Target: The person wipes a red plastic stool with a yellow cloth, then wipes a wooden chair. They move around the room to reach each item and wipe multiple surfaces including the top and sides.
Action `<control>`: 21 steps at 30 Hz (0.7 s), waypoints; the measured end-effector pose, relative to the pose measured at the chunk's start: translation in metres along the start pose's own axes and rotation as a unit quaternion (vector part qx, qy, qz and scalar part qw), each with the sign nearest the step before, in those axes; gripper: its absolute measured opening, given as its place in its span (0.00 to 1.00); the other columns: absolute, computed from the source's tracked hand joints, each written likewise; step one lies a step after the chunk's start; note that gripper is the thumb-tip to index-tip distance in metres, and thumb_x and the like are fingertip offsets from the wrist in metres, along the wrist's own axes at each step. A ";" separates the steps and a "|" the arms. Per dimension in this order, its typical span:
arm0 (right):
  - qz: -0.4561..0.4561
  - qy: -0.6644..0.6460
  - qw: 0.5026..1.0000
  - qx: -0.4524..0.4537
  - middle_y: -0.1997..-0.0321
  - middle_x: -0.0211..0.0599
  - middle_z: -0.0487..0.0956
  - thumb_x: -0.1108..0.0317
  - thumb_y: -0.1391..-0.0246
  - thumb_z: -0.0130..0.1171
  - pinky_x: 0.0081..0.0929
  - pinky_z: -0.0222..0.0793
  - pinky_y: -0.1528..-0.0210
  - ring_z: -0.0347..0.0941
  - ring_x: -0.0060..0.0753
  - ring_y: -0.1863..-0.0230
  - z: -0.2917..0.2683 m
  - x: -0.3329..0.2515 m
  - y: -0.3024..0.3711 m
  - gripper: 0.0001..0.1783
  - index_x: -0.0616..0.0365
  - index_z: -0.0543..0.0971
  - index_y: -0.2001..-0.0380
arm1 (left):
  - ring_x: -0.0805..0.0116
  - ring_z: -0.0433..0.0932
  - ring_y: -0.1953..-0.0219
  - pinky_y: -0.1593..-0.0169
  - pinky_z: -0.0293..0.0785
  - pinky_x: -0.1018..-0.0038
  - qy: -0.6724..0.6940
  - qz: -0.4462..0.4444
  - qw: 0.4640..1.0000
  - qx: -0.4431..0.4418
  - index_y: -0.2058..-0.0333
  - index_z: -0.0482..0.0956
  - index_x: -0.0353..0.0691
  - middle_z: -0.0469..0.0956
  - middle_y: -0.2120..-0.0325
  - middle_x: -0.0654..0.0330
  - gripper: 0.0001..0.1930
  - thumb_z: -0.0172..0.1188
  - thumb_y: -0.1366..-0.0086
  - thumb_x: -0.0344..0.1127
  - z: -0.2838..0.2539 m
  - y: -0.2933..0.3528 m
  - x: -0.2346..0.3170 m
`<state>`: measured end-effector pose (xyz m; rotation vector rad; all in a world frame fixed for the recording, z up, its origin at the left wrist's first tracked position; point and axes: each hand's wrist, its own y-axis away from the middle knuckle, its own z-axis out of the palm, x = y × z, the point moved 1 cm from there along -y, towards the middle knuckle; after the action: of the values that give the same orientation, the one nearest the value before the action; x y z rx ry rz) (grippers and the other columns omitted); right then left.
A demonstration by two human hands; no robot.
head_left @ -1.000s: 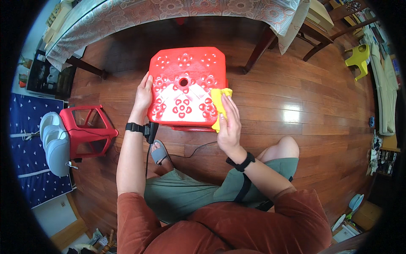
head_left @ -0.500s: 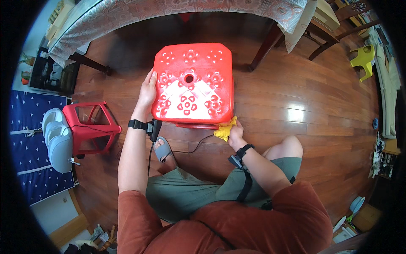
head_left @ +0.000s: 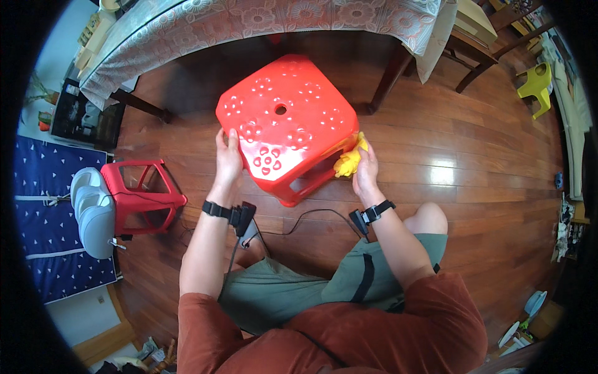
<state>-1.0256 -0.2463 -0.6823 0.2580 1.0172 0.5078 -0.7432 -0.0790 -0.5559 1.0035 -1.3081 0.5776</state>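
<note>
A red plastic stool (head_left: 283, 128) with raised flower patterns and a round hole in its seat stands in front of me, turned so that one corner points toward me. My left hand (head_left: 229, 157) grips the seat's left edge, thumb on top and fingers partly hidden at the side. In my right hand (head_left: 366, 169) is a bunched yellow cloth (head_left: 348, 163), pressed against the stool's right side below the seat rim. Each wrist wears a black strap with a small device.
A table with a patterned tablecloth (head_left: 261, 25) stands beyond the stool. To the left, a second red stool (head_left: 140, 194) lies beside a grey-white seat-like object (head_left: 93, 212). A small yellow stool (head_left: 537, 89) is far right. A dark cable (head_left: 305, 215) runs across the wooden floor.
The stool has turned counterclockwise, its near left corner swinging right. My right hand and the cloth moved farther away and slightly right; my left hand came slightly nearer along the edge.
</note>
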 end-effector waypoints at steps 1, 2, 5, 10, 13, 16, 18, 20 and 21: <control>-0.030 0.012 0.999 -0.012 0.28 0.43 0.75 0.70 0.22 0.45 0.38 0.73 0.30 0.75 0.39 0.31 0.002 -0.009 -0.005 0.25 0.61 0.68 0.26 | 0.61 0.81 0.42 0.45 0.84 0.61 0.002 -0.021 1.000 0.018 0.24 0.51 0.41 0.74 0.36 0.48 0.32 0.50 0.16 0.48 0.006 0.010 -0.004; -0.054 0.033 0.998 -0.010 0.29 0.44 0.76 0.68 0.21 0.45 0.34 0.77 0.35 0.78 0.35 0.35 0.006 -0.015 -0.009 0.26 0.60 0.65 0.24 | 0.61 0.82 0.44 0.52 0.86 0.59 0.036 -0.043 0.998 0.014 0.24 0.50 0.45 0.75 0.37 0.49 0.32 0.50 0.16 0.49 0.008 0.019 -0.005; -0.068 0.052 0.996 -0.015 0.25 0.42 0.73 0.68 0.21 0.46 0.34 0.71 0.29 0.73 0.36 0.29 0.007 -0.032 -0.013 0.26 0.61 0.67 0.25 | 0.61 0.83 0.45 0.54 0.87 0.59 0.024 -0.094 0.995 0.015 0.24 0.48 0.48 0.75 0.38 0.51 0.30 0.49 0.16 0.47 0.015 0.042 -0.007; -0.116 0.123 0.986 -0.008 0.36 0.44 0.81 0.65 0.19 0.43 0.30 0.84 0.55 0.84 0.30 0.54 0.012 -0.048 -0.017 0.26 0.56 0.66 0.24 | 0.58 0.78 0.38 0.45 0.83 0.53 0.015 -0.127 0.992 0.001 0.21 0.38 0.46 0.68 0.32 0.47 0.38 0.51 0.17 0.47 0.026 0.059 -0.013; -0.149 0.156 0.976 0.000 0.38 0.45 0.82 0.65 0.19 0.42 0.29 0.83 0.52 0.84 0.30 0.52 0.017 -0.051 -0.017 0.25 0.57 0.70 0.26 | 0.51 0.68 0.28 0.32 0.71 0.46 -0.111 -0.010 0.991 0.075 0.20 0.37 0.45 0.62 0.28 0.41 0.44 0.57 0.20 0.45 0.026 0.059 -0.010; -0.154 0.180 0.971 0.016 0.36 0.45 0.82 0.67 0.20 0.43 0.29 0.79 0.44 0.82 0.33 0.46 0.026 -0.064 -0.013 0.24 0.58 0.73 0.28 | 0.42 0.45 0.18 0.19 0.39 0.42 -0.338 0.281 0.892 0.102 0.20 0.49 0.42 0.52 0.23 0.37 0.47 0.67 0.29 0.41 0.026 0.062 0.002; -0.265 0.176 0.947 -0.039 0.36 0.46 0.82 0.67 0.20 0.44 0.30 0.76 0.39 0.81 0.34 0.43 0.036 -0.080 -0.005 0.23 0.59 0.74 0.29 | 0.40 0.47 0.19 0.20 0.42 0.41 -0.464 0.374 0.803 0.022 0.21 0.52 0.41 0.54 0.23 0.39 0.46 0.67 0.30 0.42 0.028 0.065 0.009; -0.363 0.238 0.899 -0.062 0.37 0.48 0.83 0.69 0.24 0.51 0.33 0.74 0.37 0.79 0.38 0.40 0.047 -0.100 0.003 0.23 0.58 0.77 0.31 | 0.37 0.51 0.20 0.21 0.44 0.39 -0.494 0.394 0.775 -0.026 0.22 0.57 0.41 0.59 0.25 0.42 0.43 0.67 0.30 0.46 0.033 0.066 0.012; -0.396 0.316 0.859 -0.066 0.37 0.48 0.83 0.69 0.24 0.51 0.33 0.73 0.36 0.78 0.39 0.41 0.053 -0.106 0.008 0.22 0.57 0.78 0.31 | 0.37 0.52 0.21 0.21 0.45 0.39 -0.495 0.369 0.786 -0.037 0.22 0.58 0.42 0.61 0.25 0.42 0.42 0.67 0.29 0.46 0.035 0.067 0.012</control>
<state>-1.0271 -0.2935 -0.5730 -0.4876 1.5994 -0.1238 -0.8144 -0.0788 -0.5277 0.6815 -2.7124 0.5687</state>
